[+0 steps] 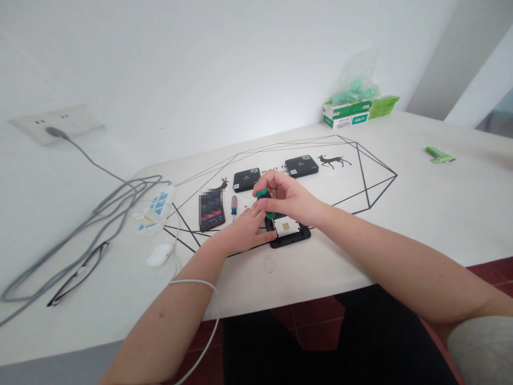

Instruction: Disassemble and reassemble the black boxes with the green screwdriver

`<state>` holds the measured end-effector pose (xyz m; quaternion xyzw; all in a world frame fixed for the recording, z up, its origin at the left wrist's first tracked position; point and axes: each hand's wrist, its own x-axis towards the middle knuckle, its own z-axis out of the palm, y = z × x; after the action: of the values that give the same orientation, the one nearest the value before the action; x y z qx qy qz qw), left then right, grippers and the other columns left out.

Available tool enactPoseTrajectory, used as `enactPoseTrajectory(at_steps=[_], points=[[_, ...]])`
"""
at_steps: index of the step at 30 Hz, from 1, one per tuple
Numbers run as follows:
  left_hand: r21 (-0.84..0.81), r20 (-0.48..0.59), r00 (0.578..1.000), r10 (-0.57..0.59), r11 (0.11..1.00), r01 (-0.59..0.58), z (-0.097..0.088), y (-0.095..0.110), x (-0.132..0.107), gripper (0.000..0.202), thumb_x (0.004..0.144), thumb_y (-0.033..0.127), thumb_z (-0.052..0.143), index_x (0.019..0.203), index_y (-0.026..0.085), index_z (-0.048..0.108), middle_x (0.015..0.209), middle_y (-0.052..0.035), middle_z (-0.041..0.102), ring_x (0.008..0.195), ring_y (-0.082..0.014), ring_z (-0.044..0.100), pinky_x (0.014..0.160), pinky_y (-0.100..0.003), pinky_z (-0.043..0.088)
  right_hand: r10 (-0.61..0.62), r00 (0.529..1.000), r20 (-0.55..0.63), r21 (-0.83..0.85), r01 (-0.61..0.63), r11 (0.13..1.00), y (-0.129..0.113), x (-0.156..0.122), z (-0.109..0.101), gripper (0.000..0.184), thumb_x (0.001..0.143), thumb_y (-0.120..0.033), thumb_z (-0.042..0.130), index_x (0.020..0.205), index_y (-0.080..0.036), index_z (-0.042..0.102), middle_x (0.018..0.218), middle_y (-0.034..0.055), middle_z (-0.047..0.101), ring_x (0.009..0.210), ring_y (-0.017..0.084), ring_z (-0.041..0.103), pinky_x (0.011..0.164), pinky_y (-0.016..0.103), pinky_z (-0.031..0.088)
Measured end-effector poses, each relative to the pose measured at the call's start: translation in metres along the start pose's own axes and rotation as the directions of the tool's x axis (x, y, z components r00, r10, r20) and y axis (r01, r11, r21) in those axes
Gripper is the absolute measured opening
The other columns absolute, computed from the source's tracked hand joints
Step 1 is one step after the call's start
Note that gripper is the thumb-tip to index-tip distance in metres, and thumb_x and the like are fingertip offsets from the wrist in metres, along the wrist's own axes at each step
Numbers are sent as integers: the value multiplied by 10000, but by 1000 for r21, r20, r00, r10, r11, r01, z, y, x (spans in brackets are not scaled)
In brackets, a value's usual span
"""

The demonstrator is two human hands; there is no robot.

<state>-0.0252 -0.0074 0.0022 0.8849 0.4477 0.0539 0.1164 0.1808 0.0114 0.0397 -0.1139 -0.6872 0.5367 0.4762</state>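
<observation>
My right hand (284,195) is closed round a green and black screwdriver (262,193), held nearly upright over the left part of an opened black case (290,240). Inside the case sits a white board (285,226) with a gold-coloured square in its middle. My left hand (250,230) lies at the case's left edge, thumb stretched onto the case and fingers extended beside the screwdriver. The screwdriver's tip is hidden behind my hands. To the left rests a second screwdriver (234,205) with a red and blue handle, near a few small pieces on the table.
Two closed black boxes (302,166) lie beyond my hands. Left are a phone (211,209), power strip (154,211), white earphone case (159,255), glasses (78,272) and grey cable (116,198). A white cable (214,289) crosses my left forearm. Green boxes (347,113) and a green packet (440,155) stand right.
</observation>
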Motion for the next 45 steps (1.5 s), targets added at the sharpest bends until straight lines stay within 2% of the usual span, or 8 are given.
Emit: enactPoseTrajectory(at_steps=[3, 6, 11, 15, 19, 24, 39, 45], points=[[-22, 74, 997, 22, 1000, -20, 0, 0, 1, 839, 1005, 631, 529, 1660, 192, 246, 1726, -163, 235, 1593, -375, 209, 1260, -538, 261, -77, 991, -107, -342, 36, 939, 4, 0, -3, 327, 821, -204, 725, 1114, -258, 591, 1083, 15, 679, 873, 149, 619, 745, 305, 536], [-5, 124, 992, -26, 1000, 27, -1, 0, 1, 888, 1006, 669, 498, 1685, 201, 170, 1748, -156, 127, 1610, -374, 128, 1276, -540, 203, -111, 974, -197, -464, 8, 886, 6, 0, -7, 433, 839, -201, 683, 1250, -272, 562, 1120, 36, 707, 911, 179, 649, 771, 345, 566], [35, 170, 980, -102, 995, 97, 0, 1, -1, 947, 1010, 720, 436, 1699, 171, 87, 1739, -180, 45, 1611, -377, 48, 1281, -552, 166, -212, 925, -316, -415, 66, 907, 10, 3, -10, 427, 914, -253, 604, 1335, -280, 543, 1305, 78, 687, 1121, 229, 683, 895, 401, 619], [21, 149, 986, -74, 997, 71, 1, 0, -1, 940, 1004, 738, 433, 1702, 207, 92, 1741, -152, 59, 1612, -370, 60, 1283, -547, 172, -195, 931, -309, -451, 37, 892, 18, 1, -7, 357, 918, -222, 558, 1270, -256, 607, 1270, 74, 702, 1120, 225, 698, 989, 427, 607], [10, 151, 987, -48, 999, 47, 3, -4, 0, 954, 1005, 734, 434, 1701, 183, 84, 1746, -159, 35, 1615, -365, 55, 1289, -531, 161, -141, 941, -308, -467, -20, 884, 34, -1, -4, 340, 894, -205, 564, 1226, -238, 625, 1223, 81, 724, 1093, 231, 719, 988, 436, 611], [5, 135, 990, -43, 999, 43, 8, -9, 0, 961, 993, 757, 438, 1703, 221, 73, 1753, -143, 59, 1615, -369, 67, 1290, -536, 166, -69, 951, -302, -476, -88, 875, 48, -2, -2, 293, 874, -191, 584, 1159, -249, 626, 1229, 70, 734, 1119, 231, 722, 1020, 442, 593], [28, 155, 985, -72, 997, 69, 2, -3, 0, 964, 999, 733, 437, 1700, 192, 56, 1748, -167, 48, 1616, -368, 34, 1281, -530, 159, -19, 935, -354, -423, -142, 895, 65, 2, -13, 271, 844, -207, 626, 1109, -252, 590, 1134, 44, 736, 1049, 218, 714, 1023, 459, 564], [33, 158, 984, -86, 996, 82, 1, -2, -1, 956, 998, 728, 436, 1699, 192, 67, 1744, -170, 83, 1617, -354, 63, 1277, -513, 170, 4, 921, -389, -374, -161, 913, 61, 3, -14, 259, 830, -223, 627, 1084, -248, 580, 1107, 37, 729, 1025, 205, 710, 1007, 442, 568]])
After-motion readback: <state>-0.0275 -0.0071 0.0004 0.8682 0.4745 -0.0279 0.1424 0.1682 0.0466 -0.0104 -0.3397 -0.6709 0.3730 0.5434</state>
